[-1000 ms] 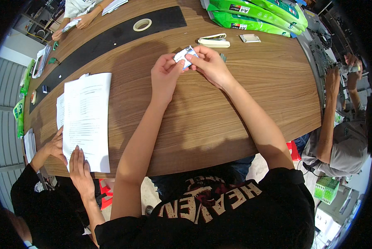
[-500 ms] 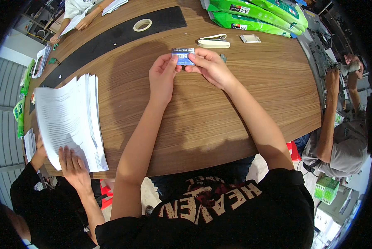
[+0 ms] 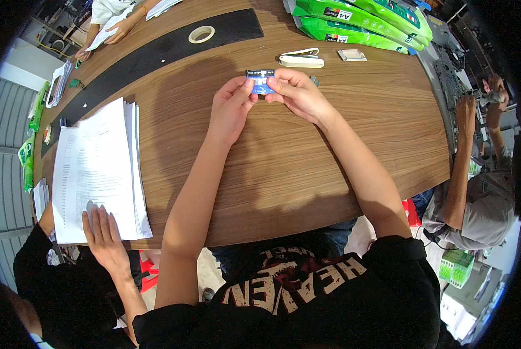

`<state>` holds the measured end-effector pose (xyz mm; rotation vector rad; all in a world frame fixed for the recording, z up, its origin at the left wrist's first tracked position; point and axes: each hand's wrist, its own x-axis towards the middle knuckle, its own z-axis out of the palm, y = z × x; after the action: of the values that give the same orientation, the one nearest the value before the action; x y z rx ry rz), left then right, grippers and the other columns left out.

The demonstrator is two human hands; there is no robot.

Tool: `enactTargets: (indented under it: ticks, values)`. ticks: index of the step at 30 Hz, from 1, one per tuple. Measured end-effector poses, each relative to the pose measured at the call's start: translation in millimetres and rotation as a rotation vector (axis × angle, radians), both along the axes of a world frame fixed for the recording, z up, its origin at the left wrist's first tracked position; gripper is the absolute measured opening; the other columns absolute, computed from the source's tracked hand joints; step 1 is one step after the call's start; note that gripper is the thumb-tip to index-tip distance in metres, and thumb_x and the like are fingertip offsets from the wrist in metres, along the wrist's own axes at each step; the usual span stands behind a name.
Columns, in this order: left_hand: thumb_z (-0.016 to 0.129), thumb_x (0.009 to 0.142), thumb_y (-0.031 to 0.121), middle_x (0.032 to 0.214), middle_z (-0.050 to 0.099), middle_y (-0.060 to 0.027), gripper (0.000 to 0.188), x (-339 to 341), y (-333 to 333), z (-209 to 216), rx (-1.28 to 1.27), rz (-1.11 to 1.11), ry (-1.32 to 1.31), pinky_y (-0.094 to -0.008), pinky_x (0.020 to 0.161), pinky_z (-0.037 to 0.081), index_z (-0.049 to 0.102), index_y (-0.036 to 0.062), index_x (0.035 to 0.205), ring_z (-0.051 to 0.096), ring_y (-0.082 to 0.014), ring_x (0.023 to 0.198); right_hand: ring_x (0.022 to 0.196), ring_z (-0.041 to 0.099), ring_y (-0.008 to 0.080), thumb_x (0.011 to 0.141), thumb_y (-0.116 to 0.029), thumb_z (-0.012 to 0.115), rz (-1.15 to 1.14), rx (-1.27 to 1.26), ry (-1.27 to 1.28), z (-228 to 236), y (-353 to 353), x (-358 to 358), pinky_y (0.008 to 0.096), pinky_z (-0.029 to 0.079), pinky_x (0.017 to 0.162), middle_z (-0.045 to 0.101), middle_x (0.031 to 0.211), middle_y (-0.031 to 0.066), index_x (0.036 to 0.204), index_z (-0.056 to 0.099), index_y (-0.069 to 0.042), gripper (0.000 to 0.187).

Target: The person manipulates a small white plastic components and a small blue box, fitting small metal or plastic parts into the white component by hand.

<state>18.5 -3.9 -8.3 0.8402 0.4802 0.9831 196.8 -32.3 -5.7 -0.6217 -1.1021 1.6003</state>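
While the small blue box is pinched at both ends, it is held just above the wooden table — left hand closed on its left end, right hand closed on its right end, fingertips on top and thumbs below as far as can be seen. The box is kept level, long side across the view, slightly beyond mid-table. Contents cannot be told; it is judged to be a staple box. Just beyond it, a cream stapler lies flat, apart from the hands, and a small white tray sits to its right. Green paper packs are stacked at the far edge; a tape roll rests on the black strip.

Step in hand is judged as opening the box — a steady hold from one hand and a pull or slide from the other is called for next, kept low over the table so nothing spills.

At the left, a paper stack is pressed down by another person's hand.
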Motion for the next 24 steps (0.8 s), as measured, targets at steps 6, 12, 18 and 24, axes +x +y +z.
enactTargets:
  ticks: [6,12,18,24]
  values:
    - [0.058,0.091,0.012,0.095,0.058,-0.0024,0.016,4.9,-2.6,2.4,-0.074,0.102,-0.027,-0.0228,0.074,0.045,0.058,0.0016,0.103,0.052,-0.0093,0.079,0.087,0.058,0.0104,0.094,-0.017,0.054,-0.087,-0.062,-0.014,0.8,-2.0,-3.1,0.0255,0.050,0.080,0.062,0.099,0.0054,0.105,0.059,-0.002,0.019]
    - [0.053,0.094,0.014,0.106,0.060,-0.0062,0.021,4.0,-1.0,1.8,0.020,0.112,0.059,-0.0291,0.091,0.044,0.054,0.0020,0.112,0.057,-0.0138,0.098,0.091,0.061,0.0141,0.092,-0.008,0.054,-0.264,0.003,0.098,1.2,1.1,-2.3,0.0258,0.052,0.080,0.062,0.106,0.0109,0.110,0.058,0.002,0.021]
    - [0.049,0.095,0.014,0.121,0.054,-0.0118,0.029,4.8,-0.7,6.6,-0.064,0.070,-0.086,-0.0339,0.104,0.037,0.049,-0.0042,0.118,0.050,-0.0222,0.116,0.100,0.060,0.0201,0.093,-0.007,0.052,-0.230,-0.052,0.208,8.8,-0.4,-3.0,0.0292,0.049,0.091,0.061,0.109,0.0143,0.110,0.058,0.007,0.023]
    - [0.055,0.092,0.009,0.124,0.051,-0.0096,0.036,7.1,-2.5,8.9,-0.027,0.088,-0.064,-0.0322,0.102,0.040,0.048,-0.0026,0.125,0.052,-0.0176,0.112,0.102,0.059,0.0194,0.093,-0.009,0.052,-0.245,-0.035,0.195,5.5,2.3,-4.0,0.0293,0.048,0.093,0.060,0.110,0.0141,0.110,0.058,0.005,0.023]
